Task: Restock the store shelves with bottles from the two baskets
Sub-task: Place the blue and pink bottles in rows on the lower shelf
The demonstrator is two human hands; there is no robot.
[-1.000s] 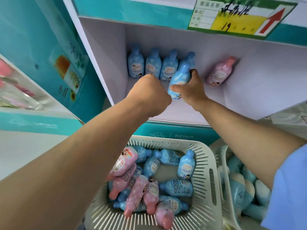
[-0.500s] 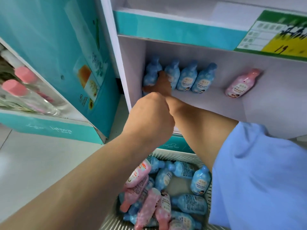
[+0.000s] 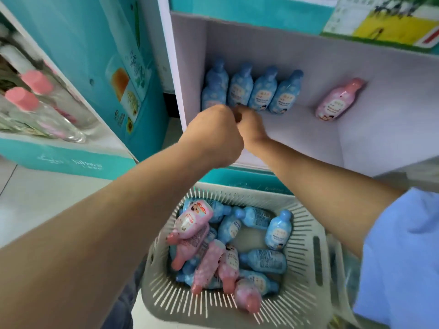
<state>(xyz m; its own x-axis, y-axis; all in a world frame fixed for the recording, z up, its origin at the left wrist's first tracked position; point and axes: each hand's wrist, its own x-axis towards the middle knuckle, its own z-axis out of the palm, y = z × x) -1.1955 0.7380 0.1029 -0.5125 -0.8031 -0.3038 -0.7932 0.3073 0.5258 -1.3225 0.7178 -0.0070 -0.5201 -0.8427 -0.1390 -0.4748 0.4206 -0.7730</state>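
Labels on the four blue bottles (image 3: 251,91) upright at the back left of the white shelf (image 3: 308,138), and on the lone pink bottle (image 3: 337,100) well to their right: a cartoon face, print too small to read; green-and-yellow sign (image 3: 384,27) above, blurred past reading. Left hand (image 3: 213,136) clenched in a fist at the shelf front, nothing seen in it; right hand (image 3: 253,124) just behind, near the blue bottles, grip impossible to tell. Below, over pale floor tiles (image 3: 35,198), grey basket (image 3: 308,236) of jumbled pink and blue bottles (image 3: 228,252).
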